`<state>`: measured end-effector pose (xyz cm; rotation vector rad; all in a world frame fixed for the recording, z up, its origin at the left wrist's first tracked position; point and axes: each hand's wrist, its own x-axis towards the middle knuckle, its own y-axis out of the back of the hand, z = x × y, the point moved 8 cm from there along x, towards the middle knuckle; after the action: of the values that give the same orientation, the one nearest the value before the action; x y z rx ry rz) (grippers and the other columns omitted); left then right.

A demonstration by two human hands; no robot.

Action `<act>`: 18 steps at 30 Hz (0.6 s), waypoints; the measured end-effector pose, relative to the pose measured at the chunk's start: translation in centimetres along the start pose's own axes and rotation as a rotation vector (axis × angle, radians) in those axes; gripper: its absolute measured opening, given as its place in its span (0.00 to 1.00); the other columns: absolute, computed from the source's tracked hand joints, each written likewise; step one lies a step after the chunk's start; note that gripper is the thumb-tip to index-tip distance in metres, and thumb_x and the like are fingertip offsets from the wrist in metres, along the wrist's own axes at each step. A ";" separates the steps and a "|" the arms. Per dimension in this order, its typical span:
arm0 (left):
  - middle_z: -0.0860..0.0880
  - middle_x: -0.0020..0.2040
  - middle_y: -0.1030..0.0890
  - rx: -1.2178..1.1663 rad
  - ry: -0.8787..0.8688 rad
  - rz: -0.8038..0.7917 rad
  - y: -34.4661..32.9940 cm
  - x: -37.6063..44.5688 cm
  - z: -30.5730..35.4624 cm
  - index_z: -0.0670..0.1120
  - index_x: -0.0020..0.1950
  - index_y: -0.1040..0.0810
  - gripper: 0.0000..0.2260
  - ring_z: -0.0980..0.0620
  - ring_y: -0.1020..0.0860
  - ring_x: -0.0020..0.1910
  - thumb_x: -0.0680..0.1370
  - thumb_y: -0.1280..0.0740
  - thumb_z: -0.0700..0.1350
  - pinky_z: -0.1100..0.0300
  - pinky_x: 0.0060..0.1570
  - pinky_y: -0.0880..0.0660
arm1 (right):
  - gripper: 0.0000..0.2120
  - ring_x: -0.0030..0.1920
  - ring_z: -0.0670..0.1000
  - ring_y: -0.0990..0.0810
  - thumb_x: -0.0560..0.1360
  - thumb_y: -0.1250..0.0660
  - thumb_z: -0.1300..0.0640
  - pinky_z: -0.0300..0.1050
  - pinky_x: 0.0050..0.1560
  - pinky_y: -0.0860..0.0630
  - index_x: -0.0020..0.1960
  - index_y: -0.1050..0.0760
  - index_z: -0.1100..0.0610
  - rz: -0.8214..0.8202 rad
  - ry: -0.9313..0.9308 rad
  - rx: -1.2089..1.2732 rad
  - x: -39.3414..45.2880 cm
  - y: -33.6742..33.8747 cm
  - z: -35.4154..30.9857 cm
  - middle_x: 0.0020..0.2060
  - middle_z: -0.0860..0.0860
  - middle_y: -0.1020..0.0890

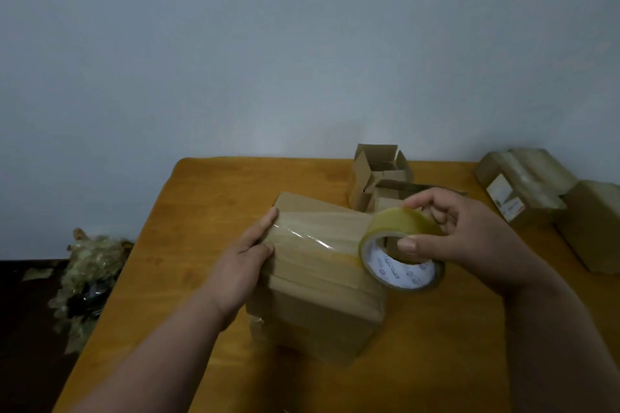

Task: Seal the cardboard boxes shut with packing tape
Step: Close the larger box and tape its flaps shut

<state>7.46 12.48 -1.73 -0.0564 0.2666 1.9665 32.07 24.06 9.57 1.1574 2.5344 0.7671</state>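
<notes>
Box (318,278) sits mid surface (201,211). Left hand (248,258) flat against box's left side, fingers straight, bracing so it won't slide. Right hand (459,235) grip curled round tape roll (401,248), thumb in core, strip stretched across top, probably for tension.

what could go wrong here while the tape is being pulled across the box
1. The stretch of tape between the roll and the box looks lifted and shiny, so it may wrinkle or trap air when pressed down.
2. Only the left hand steadies the box at one end, so a hard pull by the right hand might slide it across the table.
</notes>
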 end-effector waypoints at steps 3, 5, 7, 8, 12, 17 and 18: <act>0.67 0.66 0.34 -0.042 0.056 0.008 0.3 -0.2 -0.3 0.74 0.64 0.29 0.24 0.54 0.35 0.68 0.82 0.40 0.43 0.48 0.72 0.39 | 0.31 0.47 0.45 0.15 0.59 0.19 0.42 0.42 0.44 0.19 0.59 0.24 0.45 -0.046 -0.003 0.054 0.0 -0.3 -0.1 0.47 0.44 0.15; 0.68 0.64 0.33 -0.062 0.077 0.014 0.6 -0.4 -0.6 0.74 0.63 0.28 0.24 0.54 0.34 0.68 0.82 0.40 0.43 0.47 0.73 0.39 | 0.31 0.50 0.47 0.15 0.59 0.22 0.40 0.46 0.48 0.18 0.60 0.24 0.42 -0.071 0.012 0.078 0.0 -0.5 -0.3 0.49 0.45 0.15; 0.66 0.66 0.34 -0.064 0.092 0.027 0.9 -0.4 -0.7 0.74 0.63 0.28 0.24 0.53 0.34 0.68 0.82 0.41 0.43 0.46 0.72 0.38 | 0.29 0.51 0.48 0.15 0.60 0.24 0.39 0.51 0.51 0.19 0.60 0.24 0.40 -0.078 0.027 0.090 0.0 -0.8 -0.3 0.50 0.47 0.15; 0.65 0.68 0.34 -0.063 0.101 0.037 1.1 -0.4 -0.8 0.75 0.63 0.28 0.23 0.53 0.34 0.67 0.82 0.41 0.43 0.46 0.72 0.37 | 0.28 0.50 0.48 0.15 0.61 0.25 0.38 0.51 0.51 0.19 0.60 0.24 0.39 -0.078 0.033 0.100 0.1 -1.0 -0.2 0.51 0.47 0.15; 0.62 0.69 0.34 -0.071 0.126 0.042 1.3 -0.2 -0.9 0.76 0.61 0.29 0.23 0.51 0.32 0.65 0.82 0.41 0.45 0.47 0.68 0.34 | 0.25 0.48 0.51 0.15 0.65 0.26 0.39 0.47 0.47 0.19 0.60 0.24 0.41 -0.051 0.011 0.252 -0.2 -1.6 0.9 0.51 0.46 0.16; 0.60 0.69 0.34 -0.046 0.140 0.010 0.6 -0.2 -0.7 0.77 0.62 0.29 0.23 0.49 0.32 0.64 0.82 0.41 0.45 0.44 0.69 0.34 | 0.18 0.49 0.44 0.17 0.65 0.28 0.40 0.43 0.46 0.20 0.54 0.23 0.38 0.050 0.004 0.072 -1.0 0.1 1.4 0.51 0.42 0.17; 0.60 0.68 0.34 -0.045 0.142 0.005 0.6 -0.2 -0.6 0.77 0.61 0.29 0.23 0.49 0.32 0.63 0.82 0.41 0.45 0.44 0.68 0.33 | 0.18 0.48 0.42 0.17 0.64 0.27 0.38 0.41 0.45 0.21 0.53 0.23 0.38 0.035 -0.013 0.031 -1.2 0.5 1.5 0.50 0.40 0.17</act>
<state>6.96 11.93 -2.22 -0.2255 0.3149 1.9764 33.75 23.96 8.63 1.2157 2.5297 0.7290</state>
